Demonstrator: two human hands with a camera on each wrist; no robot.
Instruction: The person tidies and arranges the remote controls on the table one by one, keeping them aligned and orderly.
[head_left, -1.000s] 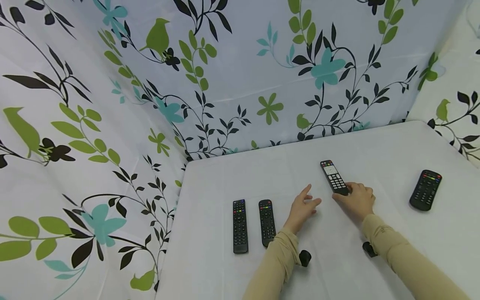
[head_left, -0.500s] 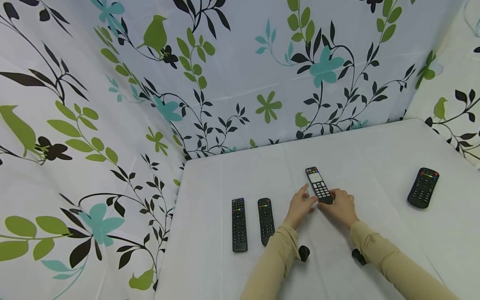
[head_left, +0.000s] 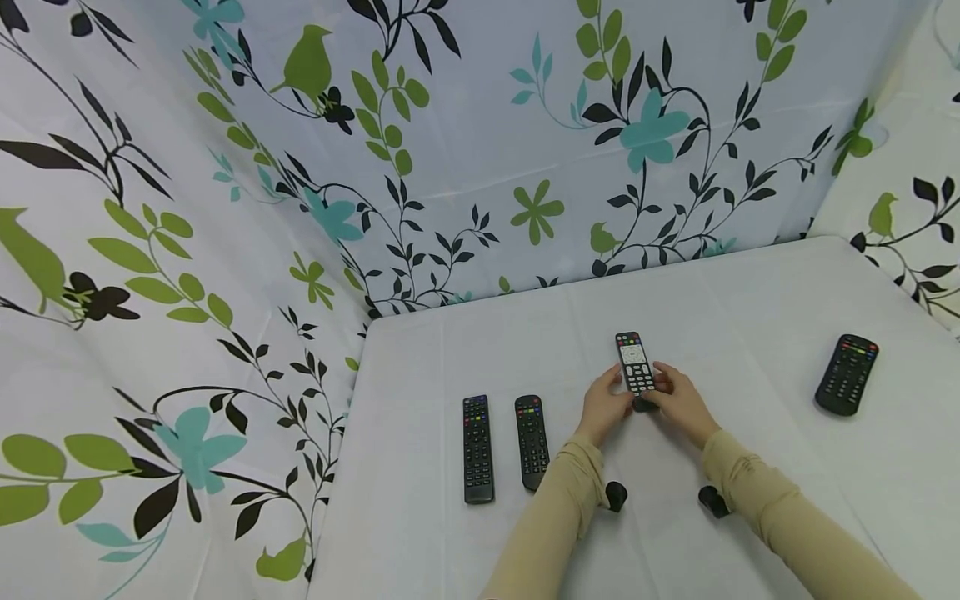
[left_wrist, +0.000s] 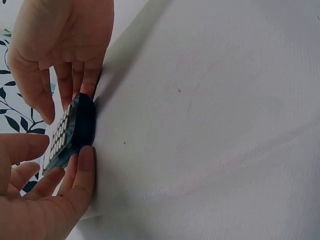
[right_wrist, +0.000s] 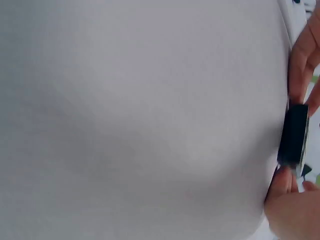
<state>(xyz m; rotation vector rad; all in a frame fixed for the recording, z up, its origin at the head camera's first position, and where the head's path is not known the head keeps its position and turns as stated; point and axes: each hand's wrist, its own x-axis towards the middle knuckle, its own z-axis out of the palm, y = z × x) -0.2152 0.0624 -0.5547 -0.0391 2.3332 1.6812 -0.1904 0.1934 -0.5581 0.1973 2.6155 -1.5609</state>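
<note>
White table (head_left: 735, 308) is standing before leaf-printed fabric (head_left: 480, 125). The left hand (head_left: 604, 408) and right hand (head_left: 681, 406) are gripping opposite sides of a remote (head_left: 634, 362) between them. Only the head view is showing its pale upper panel; both wrist views are revealing its thick dark end, while the right's is hiding most keys.

To my left on the white table (head_left: 750, 325) I see a long black remote (head_left: 477, 450) and, near it, a round-ended one (head_left: 532, 442); a wider dark remote (head_left: 847, 375) lies well apart to my right. Fabric (head_left: 465, 142) with green birds (head_left: 308, 67) hangs behind.
</note>
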